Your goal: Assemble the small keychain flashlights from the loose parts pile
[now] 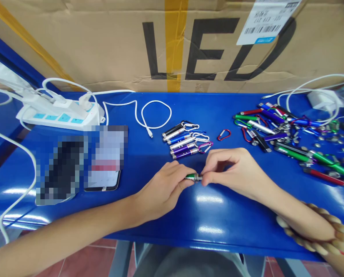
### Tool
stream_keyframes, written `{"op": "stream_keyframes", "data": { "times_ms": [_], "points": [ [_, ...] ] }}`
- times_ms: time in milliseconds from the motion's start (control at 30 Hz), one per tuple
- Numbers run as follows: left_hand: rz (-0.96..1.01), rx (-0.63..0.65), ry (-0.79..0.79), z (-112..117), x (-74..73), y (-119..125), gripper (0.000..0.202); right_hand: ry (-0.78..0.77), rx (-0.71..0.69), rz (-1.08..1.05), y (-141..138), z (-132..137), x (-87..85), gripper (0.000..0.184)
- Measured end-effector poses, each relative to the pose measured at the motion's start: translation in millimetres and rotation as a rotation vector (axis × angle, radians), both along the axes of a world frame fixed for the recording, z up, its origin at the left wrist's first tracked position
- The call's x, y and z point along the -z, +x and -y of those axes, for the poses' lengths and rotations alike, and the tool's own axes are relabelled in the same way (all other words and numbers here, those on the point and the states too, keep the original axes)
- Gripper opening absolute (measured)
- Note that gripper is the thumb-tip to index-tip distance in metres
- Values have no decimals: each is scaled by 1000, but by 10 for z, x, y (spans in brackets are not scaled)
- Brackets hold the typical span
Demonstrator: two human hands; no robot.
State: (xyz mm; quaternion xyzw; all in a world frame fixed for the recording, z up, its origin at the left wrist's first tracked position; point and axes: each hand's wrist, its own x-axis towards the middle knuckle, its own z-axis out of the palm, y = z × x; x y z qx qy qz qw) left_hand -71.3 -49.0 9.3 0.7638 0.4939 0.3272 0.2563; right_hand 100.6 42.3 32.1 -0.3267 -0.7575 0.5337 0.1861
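My left hand (164, 184) and my right hand (232, 169) meet at the middle of the blue table (206, 215), both pinched on one small green keychain flashlight (193, 177). The left fingers grip its body, the right fingers close on its silver end. Just behind the hands lies a neat row of several small flashlights (183, 141) with carabiner clips. A loose red carabiner (224, 134) lies to their right.
A scattered pile of flashlights, clips and small button cells (299, 134) covers the right side. A white power strip (59, 113) with cables and a white charging cable (153, 115) lie at the back left. Two phones (82, 161) lie at left. A cardboard box (172, 42) stands behind.
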Motion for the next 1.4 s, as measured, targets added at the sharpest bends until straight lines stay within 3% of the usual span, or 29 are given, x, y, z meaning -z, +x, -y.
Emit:
{"op": "stream_keyframes", "data": {
  "times_ms": [233,433,700,867,1167,1400],
  "points": [
    [-21,-25,29,19,16,15,20,120,-142,43,5,-37,43,20],
    [-83,-7,46,29,45,17,23,174,-353,51,48,-44,75,21],
    [-212,-72,201,34,78,30,28,318,-383,88,29,-10,36,26],
    [-197,-91,260,29,107,47,24,274,-263,126,17,73,-15,28],
    [-181,-101,335,45,125,37,26,231,-248,158,11,107,7,32],
    [-97,-91,310,47,101,43,34,-24,-262,129,-2,98,-15,33]
  ]
}}
